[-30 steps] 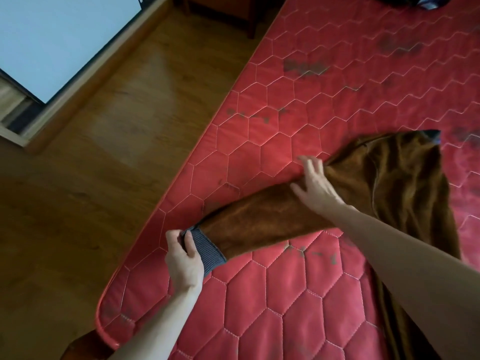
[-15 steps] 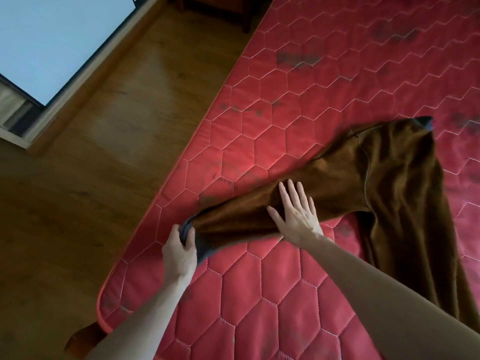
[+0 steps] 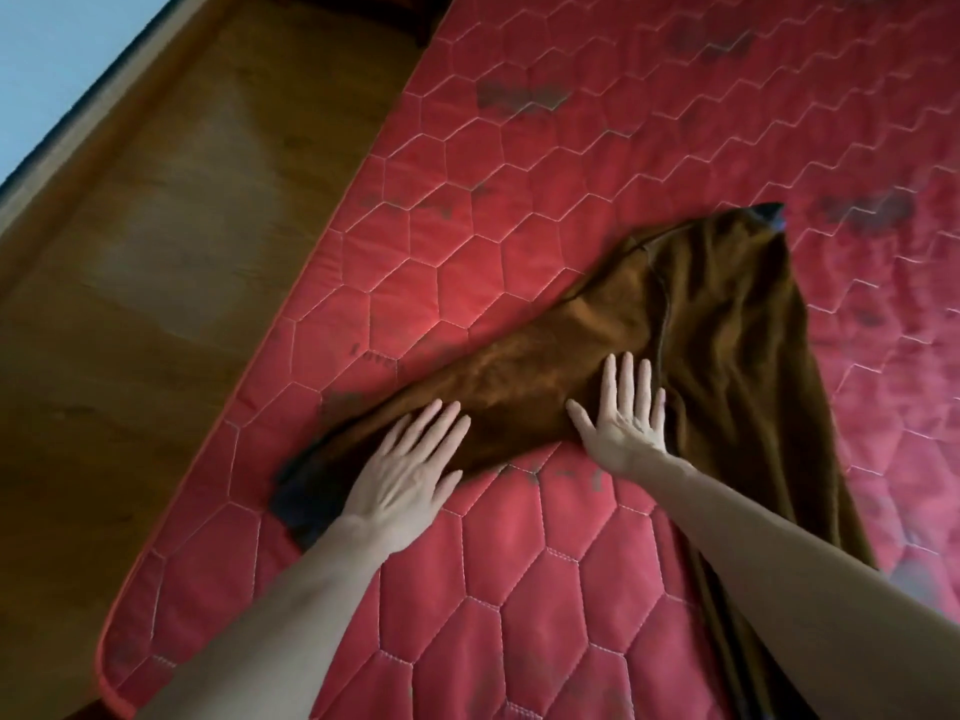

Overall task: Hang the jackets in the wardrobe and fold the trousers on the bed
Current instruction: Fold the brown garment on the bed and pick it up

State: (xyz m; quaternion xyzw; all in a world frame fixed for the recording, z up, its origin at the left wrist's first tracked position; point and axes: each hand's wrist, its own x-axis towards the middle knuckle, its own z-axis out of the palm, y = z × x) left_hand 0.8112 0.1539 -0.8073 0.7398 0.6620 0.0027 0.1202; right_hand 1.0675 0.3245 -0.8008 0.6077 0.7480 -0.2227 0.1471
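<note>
— Where are the trousers (image 3: 675, 324)?
— Spread on the red bed (image 3: 519, 589), one leg reaching toward the near corner (its grey cuff (image 3: 291, 498) beside the left wrist).
— And the hands?
— Left hand (image 3: 410, 465) and right hand (image 3: 626, 413) both lie flat on that leg, fingers straight, gripping nothing.

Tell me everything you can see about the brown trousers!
The brown trousers look soft and velvety, with a dark ribbed cuff at one leg's end. They lie spread on the red quilted mattress, one leg stretched toward its corner. The left hand and right hand press flat on that leg.
</note>
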